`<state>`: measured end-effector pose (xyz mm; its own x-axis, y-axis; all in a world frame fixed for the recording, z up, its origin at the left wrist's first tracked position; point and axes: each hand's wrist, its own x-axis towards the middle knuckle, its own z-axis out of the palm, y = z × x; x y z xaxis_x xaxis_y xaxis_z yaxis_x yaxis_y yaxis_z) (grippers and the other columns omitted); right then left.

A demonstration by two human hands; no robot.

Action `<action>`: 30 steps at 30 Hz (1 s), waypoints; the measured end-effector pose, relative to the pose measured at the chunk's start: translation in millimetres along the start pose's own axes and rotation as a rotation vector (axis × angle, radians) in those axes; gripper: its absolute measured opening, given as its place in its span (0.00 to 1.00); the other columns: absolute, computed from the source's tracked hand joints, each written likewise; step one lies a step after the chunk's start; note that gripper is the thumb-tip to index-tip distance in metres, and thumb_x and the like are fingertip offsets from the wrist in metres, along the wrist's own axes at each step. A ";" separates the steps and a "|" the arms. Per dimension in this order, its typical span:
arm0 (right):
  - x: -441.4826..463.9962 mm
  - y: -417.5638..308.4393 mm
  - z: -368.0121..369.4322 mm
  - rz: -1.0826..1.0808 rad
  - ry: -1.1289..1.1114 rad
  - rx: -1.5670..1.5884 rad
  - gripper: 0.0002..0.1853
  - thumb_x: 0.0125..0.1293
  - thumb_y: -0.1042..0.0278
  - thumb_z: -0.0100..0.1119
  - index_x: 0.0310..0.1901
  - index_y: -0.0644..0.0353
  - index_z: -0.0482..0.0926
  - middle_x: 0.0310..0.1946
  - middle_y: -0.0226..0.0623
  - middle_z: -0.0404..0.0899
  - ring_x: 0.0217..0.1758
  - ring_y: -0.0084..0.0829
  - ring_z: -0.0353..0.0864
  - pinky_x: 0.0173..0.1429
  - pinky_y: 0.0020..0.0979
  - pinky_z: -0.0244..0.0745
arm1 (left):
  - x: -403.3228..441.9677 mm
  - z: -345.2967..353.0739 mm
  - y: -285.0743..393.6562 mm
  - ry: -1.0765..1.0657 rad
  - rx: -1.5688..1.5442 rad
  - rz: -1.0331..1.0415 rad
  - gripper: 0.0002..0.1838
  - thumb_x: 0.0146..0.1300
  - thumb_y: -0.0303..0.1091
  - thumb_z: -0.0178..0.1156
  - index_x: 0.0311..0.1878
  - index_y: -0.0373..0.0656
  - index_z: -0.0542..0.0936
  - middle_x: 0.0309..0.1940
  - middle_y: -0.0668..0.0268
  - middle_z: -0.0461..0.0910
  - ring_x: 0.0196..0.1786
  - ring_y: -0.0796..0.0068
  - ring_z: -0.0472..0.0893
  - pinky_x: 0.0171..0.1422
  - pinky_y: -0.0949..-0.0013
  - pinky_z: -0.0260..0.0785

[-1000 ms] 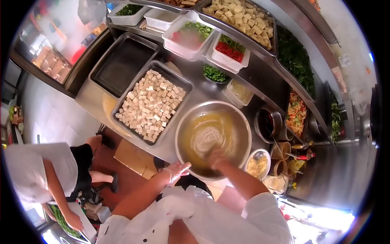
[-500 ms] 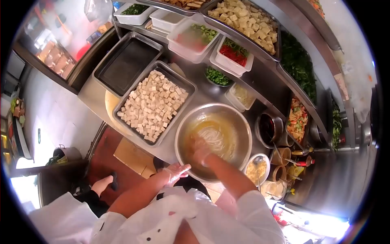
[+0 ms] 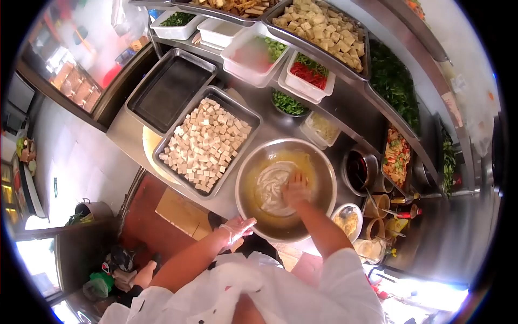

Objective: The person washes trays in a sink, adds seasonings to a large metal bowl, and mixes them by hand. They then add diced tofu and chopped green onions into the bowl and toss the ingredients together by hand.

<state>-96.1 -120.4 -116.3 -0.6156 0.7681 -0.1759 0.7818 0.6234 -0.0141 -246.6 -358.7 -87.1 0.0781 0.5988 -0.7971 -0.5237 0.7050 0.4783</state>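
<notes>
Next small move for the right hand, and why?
Probably sweep the right hand around the outer part of the bowl, through the yellow liquid: it rings the pale swirl, so the mix looks uneven. The left hand is at the rim, seemingly placed to steady it.

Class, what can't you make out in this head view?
Head view:
Metal bowl: floor hidden by pale mixture.
Right hand: palm turned away, fingers blurred.
Left hand: contact with the bowl too small to tell.
Upper tray: far end cut off by top edge.
</notes>
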 end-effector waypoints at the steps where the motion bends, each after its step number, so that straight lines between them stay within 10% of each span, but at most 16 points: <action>1: -31.2 -8.2 16.3 0.059 -0.013 -0.084 0.35 0.68 0.53 0.53 0.72 0.61 0.60 0.69 0.58 0.61 0.76 0.51 0.56 0.74 0.48 0.59 | 1.5 -2.1 -5.0 -0.041 -0.016 0.094 0.25 0.66 0.53 0.66 0.49 0.37 0.79 0.44 0.66 0.80 0.46 0.76 0.80 0.54 0.70 0.76; 5: -47.4 -90.2 -21.5 -0.308 -0.283 -0.116 0.42 0.70 0.44 0.50 0.77 0.63 0.53 0.76 0.52 0.54 0.75 0.50 0.58 0.75 0.47 0.57 | -0.7 2.8 -7.9 -0.012 -0.085 0.056 0.27 0.67 0.54 0.65 0.54 0.37 0.78 0.48 0.65 0.79 0.48 0.75 0.79 0.57 0.68 0.76; 7: 51.6 -85.9 -63.7 0.119 -0.773 0.190 0.34 0.67 0.53 0.54 0.68 0.67 0.61 0.70 0.56 0.60 0.73 0.55 0.59 0.74 0.48 0.59 | -1.6 3.1 -1.0 0.006 -0.088 0.059 0.29 0.66 0.54 0.66 0.54 0.36 0.78 0.47 0.66 0.79 0.48 0.76 0.79 0.55 0.68 0.76; 13: -41.0 -18.6 -36.0 -0.028 -0.239 -0.354 0.29 0.62 0.64 0.60 0.64 0.60 0.66 0.64 0.58 0.65 0.66 0.52 0.68 0.60 0.42 0.75 | 9.4 -0.9 -13.3 0.010 -0.029 0.047 0.33 0.64 0.59 0.66 0.58 0.37 0.76 0.51 0.66 0.77 0.51 0.74 0.78 0.58 0.66 0.77; 18: -33.1 -45.8 -25.6 -0.402 -0.116 0.416 0.20 0.64 0.62 0.58 0.55 0.62 0.74 0.50 0.56 0.77 0.53 0.48 0.79 0.52 0.44 0.77 | 8.3 2.4 -16.9 0.064 0.006 0.037 0.33 0.65 0.57 0.65 0.59 0.35 0.76 0.50 0.64 0.78 0.48 0.72 0.79 0.57 0.64 0.78; 20: -9.1 -13.5 13.2 -0.477 -0.163 0.083 0.16 0.65 0.62 0.58 0.51 0.59 0.77 0.45 0.51 0.79 0.50 0.46 0.81 0.51 0.44 0.77 | 8.6 4.4 -15.7 0.116 -0.018 0.011 0.30 0.67 0.54 0.65 0.58 0.36 0.76 0.50 0.64 0.78 0.47 0.72 0.80 0.56 0.64 0.78; 25: -10.9 -36.8 -60.4 -1.533 -0.359 0.014 0.09 0.66 0.63 0.56 0.41 0.54 0.84 0.37 0.42 0.82 0.44 0.43 0.83 0.49 0.44 0.79 | 1.1 4.8 -12.3 0.137 -0.026 0.067 0.23 0.69 0.46 0.64 0.57 0.38 0.77 0.47 0.64 0.80 0.42 0.70 0.80 0.46 0.64 0.79; 28: -5.5 -99.0 -98.6 -1.222 -0.759 -0.009 0.09 0.64 0.62 0.55 0.32 0.55 0.82 0.36 0.39 0.83 0.49 0.43 0.82 0.53 0.48 0.77 | -3.8 9.4 -3.7 0.186 -0.015 0.041 0.25 0.67 0.47 0.65 0.51 0.32 0.77 0.44 0.61 0.79 0.40 0.70 0.80 0.40 0.63 0.79; 30: 54.3 -121.9 -25.6 -1.501 -0.691 -0.276 0.10 0.66 0.60 0.54 0.36 0.55 0.81 0.41 0.43 0.84 0.49 0.45 0.83 0.51 0.49 0.78 | -1.6 5.2 -8.9 0.249 0.081 0.005 0.25 0.65 0.47 0.65 0.46 0.28 0.76 0.38 0.59 0.79 0.34 0.69 0.81 0.36 0.62 0.78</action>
<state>-227.4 -151.0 -98.9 -0.5357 -0.6498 -0.5393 -0.5053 0.7584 -0.4117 -237.7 -364.0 -88.2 -0.1413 0.4974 -0.8559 -0.4527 0.7364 0.5027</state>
